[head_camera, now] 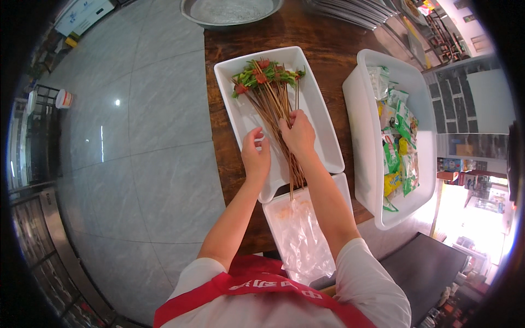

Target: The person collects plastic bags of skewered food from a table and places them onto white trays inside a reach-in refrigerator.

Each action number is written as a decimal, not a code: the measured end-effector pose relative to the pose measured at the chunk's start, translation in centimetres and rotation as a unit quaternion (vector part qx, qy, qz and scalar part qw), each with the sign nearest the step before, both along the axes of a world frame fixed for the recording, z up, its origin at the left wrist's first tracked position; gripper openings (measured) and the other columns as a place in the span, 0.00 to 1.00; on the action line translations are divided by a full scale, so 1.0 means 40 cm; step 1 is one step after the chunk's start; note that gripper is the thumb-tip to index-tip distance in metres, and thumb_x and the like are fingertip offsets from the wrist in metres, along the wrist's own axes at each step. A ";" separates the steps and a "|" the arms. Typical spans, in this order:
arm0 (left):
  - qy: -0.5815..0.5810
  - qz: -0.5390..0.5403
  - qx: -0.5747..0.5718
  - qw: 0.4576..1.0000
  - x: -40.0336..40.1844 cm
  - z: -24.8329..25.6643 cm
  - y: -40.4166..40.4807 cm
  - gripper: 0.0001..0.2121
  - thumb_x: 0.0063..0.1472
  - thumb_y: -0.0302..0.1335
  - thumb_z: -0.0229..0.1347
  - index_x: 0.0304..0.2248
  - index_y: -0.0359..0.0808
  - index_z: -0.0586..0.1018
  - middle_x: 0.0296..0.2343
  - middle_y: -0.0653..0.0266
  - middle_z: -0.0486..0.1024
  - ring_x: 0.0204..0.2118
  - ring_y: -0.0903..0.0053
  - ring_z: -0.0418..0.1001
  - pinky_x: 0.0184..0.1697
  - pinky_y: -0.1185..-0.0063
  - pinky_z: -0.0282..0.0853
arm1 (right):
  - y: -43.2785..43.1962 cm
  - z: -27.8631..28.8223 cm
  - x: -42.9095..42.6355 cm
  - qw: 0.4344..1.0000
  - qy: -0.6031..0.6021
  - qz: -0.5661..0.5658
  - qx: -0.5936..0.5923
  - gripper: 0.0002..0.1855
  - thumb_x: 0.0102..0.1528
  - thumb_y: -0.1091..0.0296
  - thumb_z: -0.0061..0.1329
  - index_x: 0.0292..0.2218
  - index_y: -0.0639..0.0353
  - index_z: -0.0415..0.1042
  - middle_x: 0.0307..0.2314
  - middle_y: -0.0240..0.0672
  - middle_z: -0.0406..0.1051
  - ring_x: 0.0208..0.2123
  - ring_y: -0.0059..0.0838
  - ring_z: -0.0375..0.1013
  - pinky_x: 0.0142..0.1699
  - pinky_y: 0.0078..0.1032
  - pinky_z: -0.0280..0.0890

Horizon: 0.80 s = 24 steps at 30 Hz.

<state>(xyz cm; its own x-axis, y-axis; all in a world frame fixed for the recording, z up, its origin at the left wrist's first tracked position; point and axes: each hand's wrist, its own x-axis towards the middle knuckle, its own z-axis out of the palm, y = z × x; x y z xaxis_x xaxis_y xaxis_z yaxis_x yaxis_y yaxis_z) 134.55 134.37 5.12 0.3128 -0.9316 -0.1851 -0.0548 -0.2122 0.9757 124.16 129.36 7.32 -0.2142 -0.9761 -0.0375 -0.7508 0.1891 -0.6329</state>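
A white plastic tray (328, 135) holds a fanned bundle of thin wooden skewers (270, 110). Green vegetable stems and red meat pieces (262, 76) are threaded at their far ends. The bare ends reach past the tray's near edge. My right hand (301, 133) grips skewers at the right side of the bundle, its fingertips partly hidden. On the left, my left hand (256, 156) hovers over the tray with curled, parted fingers, holding nothing. Closer to me, a second white tray (342, 186) carries a clear plastic bag (305, 238) under the skewer ends.
To the right, a deep white plastic bin (361, 135) contains several green, yellow and clear packets (406, 123). A metal basin (192, 14) and metal skewers (352, 12) lie at the wooden table's (229, 45) far end. Tiled floor (164, 102) borders its left edge.
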 end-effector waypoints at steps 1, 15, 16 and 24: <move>0.001 -0.007 -0.003 1.000 0.000 -0.003 0.001 0.13 0.49 0.22 0.47 0.37 0.34 0.67 0.29 0.63 0.66 0.26 0.80 0.66 0.26 0.83 0.64 | -0.005 -0.001 -0.002 1.000 0.006 0.008 0.010 0.10 0.44 0.65 0.42 0.28 0.60 0.61 0.25 0.41 0.65 0.27 0.40 0.66 0.31 0.32 0.59; 0.155 -0.028 0.063 0.986 -0.029 0.043 -0.057 0.13 0.51 0.26 0.48 0.38 0.32 0.66 0.25 0.64 0.67 0.24 0.84 0.66 0.19 0.87 0.64 | -0.028 0.022 -0.018 0.988 -0.085 0.029 -0.123 0.07 0.48 0.69 0.38 0.29 0.63 0.57 0.19 0.43 0.66 0.23 0.41 0.66 0.29 0.30 0.59; 0.159 -0.046 0.079 0.983 -0.026 0.040 -0.064 0.14 0.51 0.27 0.48 0.38 0.32 0.67 0.25 0.65 0.67 0.24 0.84 0.66 0.19 0.87 0.64 | -0.030 0.030 -0.015 0.987 -0.097 0.031 -0.124 0.07 0.48 0.69 0.37 0.29 0.63 0.57 0.19 0.43 0.66 0.22 0.40 0.66 0.28 0.29 0.60; -0.007 -0.047 -0.032 0.998 -0.001 0.081 -0.063 0.19 0.50 0.34 0.50 0.40 0.32 0.66 0.27 0.67 0.68 0.30 0.83 0.65 0.29 0.84 0.62 | -0.002 0.147 -0.020 0.977 -0.208 0.021 -0.048 0.09 0.50 0.69 0.37 0.32 0.65 0.58 0.21 0.44 0.66 0.23 0.30 0.68 0.28 0.24 0.61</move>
<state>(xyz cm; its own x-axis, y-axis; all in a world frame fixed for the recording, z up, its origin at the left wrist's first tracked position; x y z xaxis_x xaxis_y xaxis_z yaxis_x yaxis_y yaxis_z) 134.51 131.84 8.36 0.2263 -0.9666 -0.1201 -0.0859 -0.1426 0.9860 123.38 129.27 13.21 -0.1589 -0.9871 -0.0199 -0.4317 0.0876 -0.8978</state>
